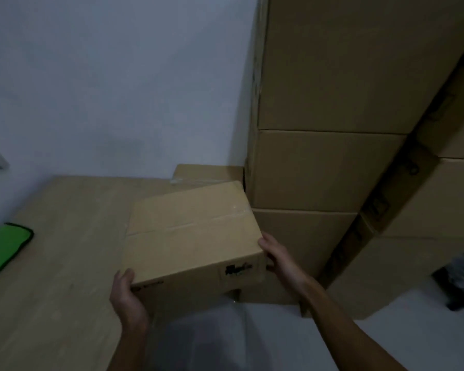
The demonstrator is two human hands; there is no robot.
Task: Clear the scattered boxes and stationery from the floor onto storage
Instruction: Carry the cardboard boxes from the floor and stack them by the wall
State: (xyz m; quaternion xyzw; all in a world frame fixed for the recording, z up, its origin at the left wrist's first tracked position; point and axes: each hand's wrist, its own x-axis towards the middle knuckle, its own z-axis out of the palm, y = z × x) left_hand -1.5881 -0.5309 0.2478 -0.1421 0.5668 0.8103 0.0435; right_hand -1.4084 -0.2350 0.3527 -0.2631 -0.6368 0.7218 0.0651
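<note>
I hold a taped brown cardboard box (190, 231) between both hands, tilted, over the right end of a light wooden table (56, 263). My left hand (127, 298) grips its near left corner. My right hand (277, 257) presses on its right side, near a dark printed label. Whether the box rests on the table or hangs just above it is unclear.
Another small cardboard box (206, 172) sits behind it against the white wall. A tall stack of large cartons (327, 167) rises on the right, with more cartons (439, 204) beside it. A green pad (3, 250) lies at the table's left edge. A dark object (461, 279) lies on the floor at right.
</note>
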